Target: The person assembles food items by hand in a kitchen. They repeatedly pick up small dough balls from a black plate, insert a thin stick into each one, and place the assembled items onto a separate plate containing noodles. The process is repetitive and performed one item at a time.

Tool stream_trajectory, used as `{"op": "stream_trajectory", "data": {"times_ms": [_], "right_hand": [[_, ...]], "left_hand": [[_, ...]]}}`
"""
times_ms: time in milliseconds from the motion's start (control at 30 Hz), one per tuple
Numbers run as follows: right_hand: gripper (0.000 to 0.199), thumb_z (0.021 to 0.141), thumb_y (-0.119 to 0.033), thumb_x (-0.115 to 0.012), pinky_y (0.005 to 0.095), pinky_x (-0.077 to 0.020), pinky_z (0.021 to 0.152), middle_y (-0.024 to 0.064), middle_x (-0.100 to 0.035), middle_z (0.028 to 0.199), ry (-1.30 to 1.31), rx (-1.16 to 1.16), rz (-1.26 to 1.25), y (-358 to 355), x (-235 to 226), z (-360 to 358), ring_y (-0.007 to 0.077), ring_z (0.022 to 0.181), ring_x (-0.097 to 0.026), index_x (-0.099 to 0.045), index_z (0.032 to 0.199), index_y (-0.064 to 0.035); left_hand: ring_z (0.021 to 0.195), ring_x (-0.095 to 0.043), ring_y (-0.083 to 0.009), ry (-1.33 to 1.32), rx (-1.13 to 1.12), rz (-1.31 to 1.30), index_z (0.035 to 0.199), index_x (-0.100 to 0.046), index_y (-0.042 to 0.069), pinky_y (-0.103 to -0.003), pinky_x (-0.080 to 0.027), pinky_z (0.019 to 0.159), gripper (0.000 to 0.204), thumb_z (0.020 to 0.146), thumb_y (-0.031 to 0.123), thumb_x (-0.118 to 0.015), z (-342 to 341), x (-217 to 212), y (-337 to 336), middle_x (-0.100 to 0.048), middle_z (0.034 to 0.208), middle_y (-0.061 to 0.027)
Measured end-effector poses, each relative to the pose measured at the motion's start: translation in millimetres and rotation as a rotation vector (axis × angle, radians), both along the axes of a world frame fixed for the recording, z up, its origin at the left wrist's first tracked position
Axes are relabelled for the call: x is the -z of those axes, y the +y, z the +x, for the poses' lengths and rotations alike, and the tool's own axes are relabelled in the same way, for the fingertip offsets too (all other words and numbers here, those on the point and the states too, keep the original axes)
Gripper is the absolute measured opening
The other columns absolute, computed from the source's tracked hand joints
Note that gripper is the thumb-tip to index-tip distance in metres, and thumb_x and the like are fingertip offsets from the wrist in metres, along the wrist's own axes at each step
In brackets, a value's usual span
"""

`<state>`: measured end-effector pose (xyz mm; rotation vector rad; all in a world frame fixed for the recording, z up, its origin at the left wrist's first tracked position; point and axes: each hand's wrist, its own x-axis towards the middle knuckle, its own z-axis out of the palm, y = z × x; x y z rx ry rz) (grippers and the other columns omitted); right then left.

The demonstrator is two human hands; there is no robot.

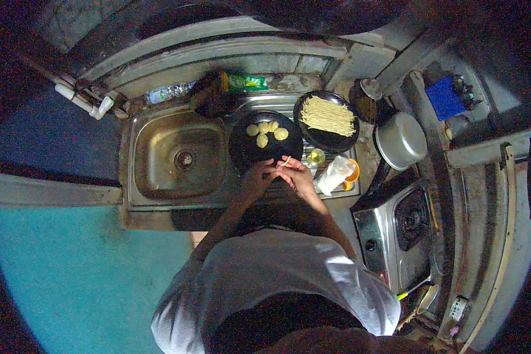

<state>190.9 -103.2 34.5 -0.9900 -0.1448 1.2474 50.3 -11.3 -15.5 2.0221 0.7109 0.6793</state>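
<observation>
Over the near edge of a black plate (242, 150), my two hands meet with their fingertips close together. A short, pale dough strip (286, 160) shows in the closed fingers of my right hand (300, 179). My left hand (261, 179) is pinched beside it, and whatever lies in its fingers is hidden. Several flattened round dough pieces (281, 134) rest on the plate beyond my hands. Farther right, a second black plate (330, 145) bears a pile of thin, pale dough strips (328, 116).
A steel sink (177, 189) lies left of the plates. Near my right hand stand a small container of yellowish liquid (315, 157), a white plastic bag (336, 174) and an orange cup (353, 170). A metal pot (402, 141) and gas stove (395, 227) are farther right.
</observation>
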Motion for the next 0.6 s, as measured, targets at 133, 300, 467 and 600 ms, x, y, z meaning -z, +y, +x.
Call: {"op": "stream_trajectory", "data": {"times_ms": [133,300,467,600], "right_hand": [[0.026,0.084,0.000,-0.062,0.0253,-0.0562,0.074,0.0092,-0.065,0.097,-0.010,0.071,-0.042,-3.2,9.2,4.4,0.0148,0.082,-0.066,-0.058,0.110,-0.0010],[0.016,0.087,-0.010,-0.062,0.0252,-0.0562,0.071,0.0063,-0.066,0.091,0.103,0.115,-0.087,-3.7,-6.1,5.0,0.0130,0.079,-0.066,-0.062,0.102,-0.0041],[0.016,0.086,-0.013,-0.064,0.0257,-0.0561,0.070,0.0060,-0.067,0.091,0.013,0.133,-0.122,-5.8,-14.1,7.7,0.0125,0.078,-0.065,-0.063,0.100,-0.0051],[0.019,0.087,-0.015,-0.063,0.0256,-0.0557,0.069,0.0066,-0.067,0.094,-0.014,0.141,-0.143,-7.8,-4.9,12.9,0.0134,0.079,-0.065,-0.063,0.104,-0.0050]], "left_hand": [[0.088,-0.062,-0.0244,0.037,-0.016,0.041,0.092,-0.066,0.007,-0.036,-0.046,0.081,0.028,0.081,0.032,-0.069,-2.5,-29.2,1.3,-0.066,0.095,-0.0078],[0.074,-0.060,-0.0159,0.275,0.119,-0.409,0.088,-0.066,0.007,-0.030,-0.046,0.071,0.028,0.077,0.033,-0.072,-9.6,-60.9,5.3,-0.065,0.080,-0.0038],[0.074,-0.058,-0.0116,0.073,0.220,-0.476,0.086,-0.065,0.006,-0.029,-0.046,0.072,0.027,0.082,0.033,-0.067,-18.1,-40.0,2.5,-0.064,0.078,-0.0007],[0.077,-0.060,-0.0131,0.119,0.267,-0.543,0.090,-0.066,0.006,-0.030,-0.047,0.075,0.025,0.083,0.029,-0.066,-20.7,-50.8,2.2,-0.066,0.082,-0.0016]]}}
